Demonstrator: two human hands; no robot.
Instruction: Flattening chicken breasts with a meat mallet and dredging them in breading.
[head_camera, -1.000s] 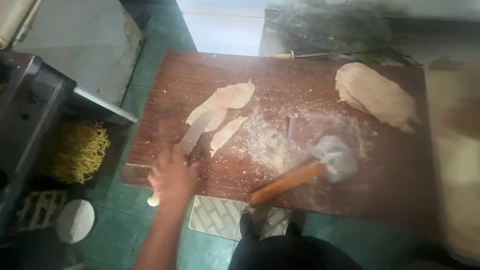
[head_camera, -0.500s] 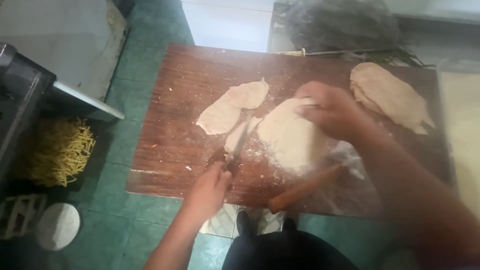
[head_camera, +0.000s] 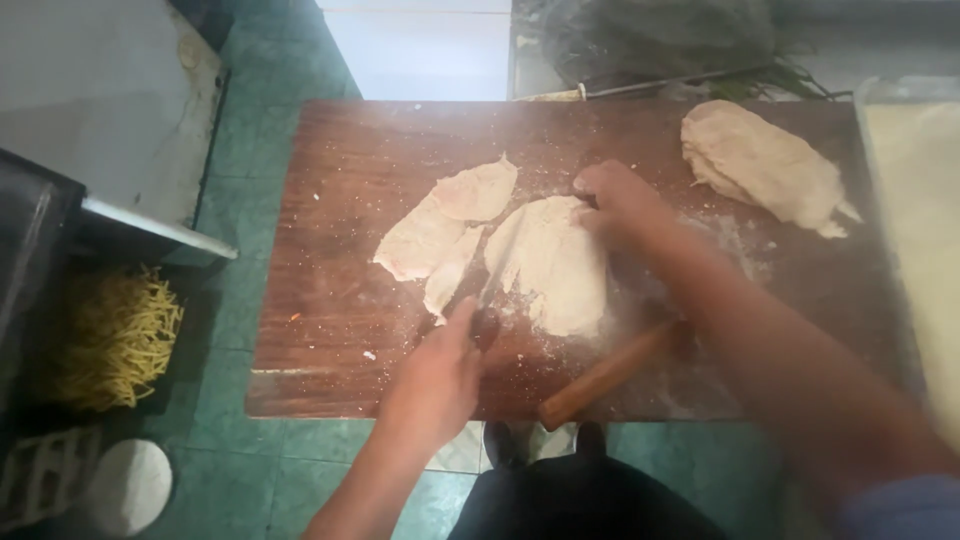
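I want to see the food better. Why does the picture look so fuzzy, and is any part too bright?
In the head view, the right hand and its arm are smeared by motion blur; the left hand on the knife is a little sharper; the dough sheet looks soft and hazy; the pale strip at the right edge is washed out by bright light.

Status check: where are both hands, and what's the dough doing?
Left hand grips knife, blade at dough sheet. Right hand presses sheet's top edge. Rolling pin lies beside it.
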